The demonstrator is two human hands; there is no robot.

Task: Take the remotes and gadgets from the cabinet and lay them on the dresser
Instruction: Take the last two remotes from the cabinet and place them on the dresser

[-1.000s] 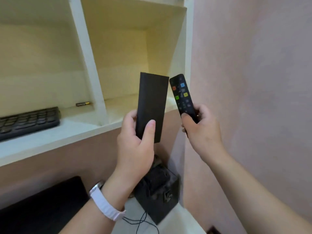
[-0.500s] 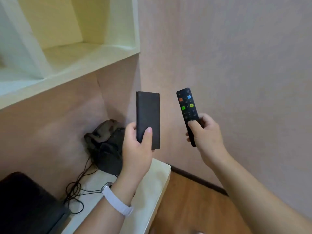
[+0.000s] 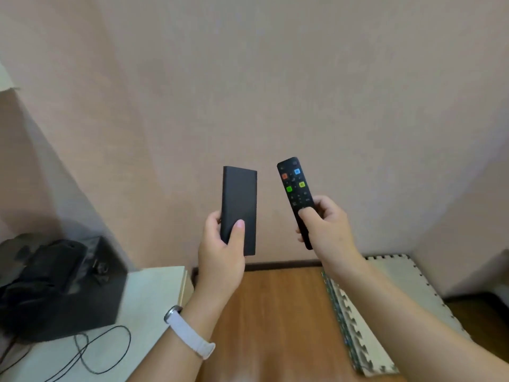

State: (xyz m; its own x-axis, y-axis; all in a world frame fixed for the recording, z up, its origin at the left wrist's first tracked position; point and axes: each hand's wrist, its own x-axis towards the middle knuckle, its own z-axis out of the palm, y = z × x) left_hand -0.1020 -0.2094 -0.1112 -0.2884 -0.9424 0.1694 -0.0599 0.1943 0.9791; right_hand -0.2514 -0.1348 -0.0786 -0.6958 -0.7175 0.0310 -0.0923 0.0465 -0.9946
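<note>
Left grip (image 3: 220, 252) clamps the gadget (image 3: 239, 199), right grip (image 3: 327, 227) the remote (image 3: 294, 186); you're mid-carry. Next, find the dresser and lay both flat.

The view swung right and away from the cabinet, so its shelves and the keyboard passed out of sight. The left hand (image 3: 220, 252) with the flat black gadget (image 3: 239, 208) and the right hand (image 3: 327, 227) with the remote (image 3: 294, 188) came in front of bare wall. The black box (image 3: 68, 285) slid to the lower left, while wooden floor (image 3: 275, 312) and a foam mat (image 3: 399, 285) came into view below the hands.
</note>
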